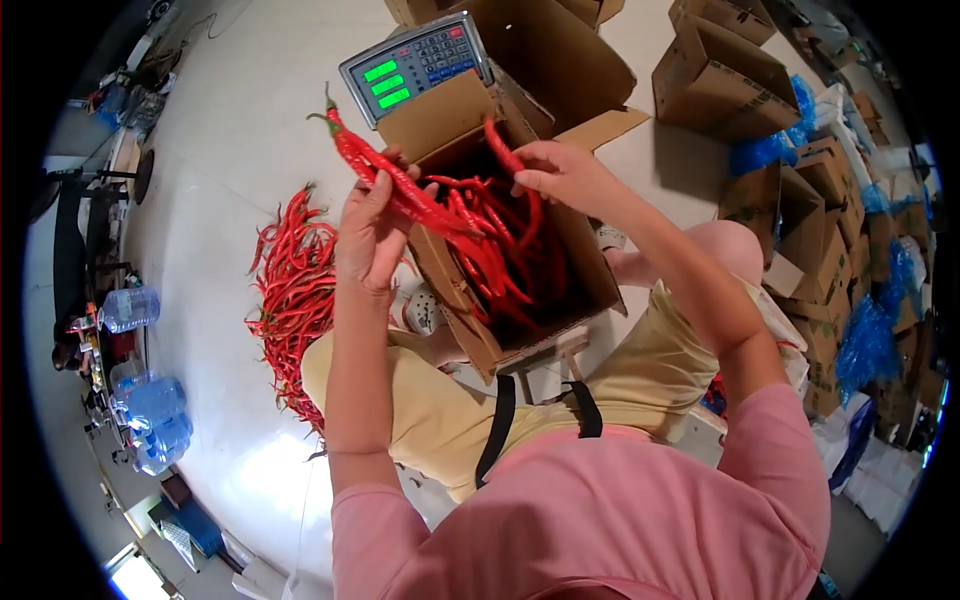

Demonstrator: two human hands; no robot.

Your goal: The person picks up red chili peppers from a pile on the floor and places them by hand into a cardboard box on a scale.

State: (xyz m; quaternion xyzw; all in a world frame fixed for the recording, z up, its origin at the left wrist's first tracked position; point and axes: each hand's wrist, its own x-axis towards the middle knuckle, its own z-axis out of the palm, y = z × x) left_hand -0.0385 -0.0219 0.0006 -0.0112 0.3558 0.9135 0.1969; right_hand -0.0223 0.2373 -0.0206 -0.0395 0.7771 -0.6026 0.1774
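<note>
Long red chilies point(410, 200), glossy, green stems up-left, slanted in L hand point(372, 228); 1 curved red chili point(503, 152) in R hand point(565, 178); loose chilies point(485, 265) tangled in cardbd box point(465, 325); chili pile point(298, 290) on flr point(215, 230).

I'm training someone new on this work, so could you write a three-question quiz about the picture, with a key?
1. True or false: the left hand holds nothing.
2. What colour are the lit windows on the scale? A) Blue B) Green C) Orange
3. Fill in: the loose pile of peppers, left of the open cardboard box, lies on the ____.

Key: 1. False; it holds red peppers. 2. B. 3. Floor.
</note>
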